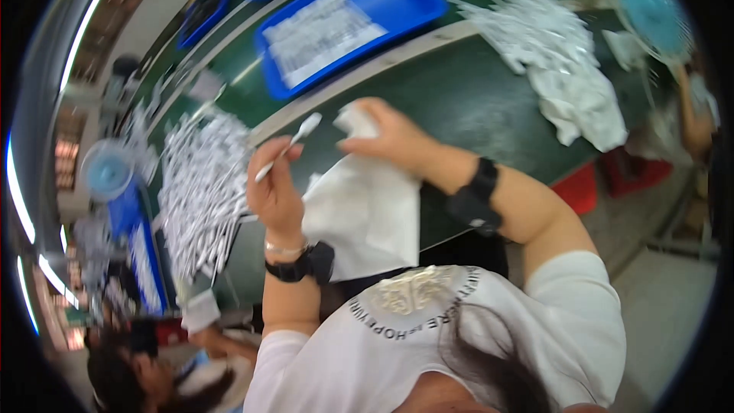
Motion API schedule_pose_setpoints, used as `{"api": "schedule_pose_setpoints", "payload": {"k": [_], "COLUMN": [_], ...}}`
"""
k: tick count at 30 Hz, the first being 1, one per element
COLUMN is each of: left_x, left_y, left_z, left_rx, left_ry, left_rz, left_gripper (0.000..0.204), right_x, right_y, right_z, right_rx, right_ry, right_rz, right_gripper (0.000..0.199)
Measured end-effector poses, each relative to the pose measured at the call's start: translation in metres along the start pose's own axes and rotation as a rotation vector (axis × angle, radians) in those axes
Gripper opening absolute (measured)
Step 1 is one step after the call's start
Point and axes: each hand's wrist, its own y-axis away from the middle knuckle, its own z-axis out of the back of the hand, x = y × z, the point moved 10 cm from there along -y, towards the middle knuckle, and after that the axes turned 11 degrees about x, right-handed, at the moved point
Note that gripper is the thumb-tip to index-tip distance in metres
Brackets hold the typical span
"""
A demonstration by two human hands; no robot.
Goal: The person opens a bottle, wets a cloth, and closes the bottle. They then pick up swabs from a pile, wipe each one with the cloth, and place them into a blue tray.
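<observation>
My left hand (275, 195) pinches a slim white stick with a wider, spoon-like end (307, 125), tilted up to the right. Just right of it, the fingers of my right hand (397, 138) curl round a bunched part of a white cloth (359, 124). Below my hands, a white sheet of cloth (363, 218) hangs over the table's near edge; whether it joins the bunched part is hidden. To the left of my left hand lies a big heap of similar white sticks (202, 183).
Beyond my hands, a blue tray (405, 0) holds rows of white pieces on the green table (459, 92). Clear-wrapped white pieces (527, 23) and a crumpled white cloth (577, 103) lie at the right. Fans (654, 11) stand at both sides. Another person (130, 375) sits at the lower left.
</observation>
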Motion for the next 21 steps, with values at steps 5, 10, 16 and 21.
{"api": "schedule_pose_setpoints", "payload": {"k": [5,10,16,21], "left_x": [-0.034,0.005,0.129,0.183], "left_y": [-0.047,-0.119,-0.180,-0.190], "left_z": [0.011,-0.051,-0.104,-0.128], "left_rx": [0.170,0.467,0.840,0.967], "left_ry": [-0.382,-0.679,-1.005,-1.112], "left_rz": [-0.174,-0.329,-0.188,-0.080], "left_gripper": [0.016,0.019,0.029,0.035], "right_x": [-0.007,-0.017,-0.025,-0.035], "right_y": [-0.014,-0.017,-0.007,-0.007], "right_z": [0.005,0.007,-0.021,-0.014], "right_rx": [0.052,0.069,0.191,0.145], "right_ry": [0.446,0.368,-0.261,0.037], "right_rz": [-0.134,-0.116,-0.097,-0.147], "right_gripper": [0.083,0.077,0.051,0.028]}}
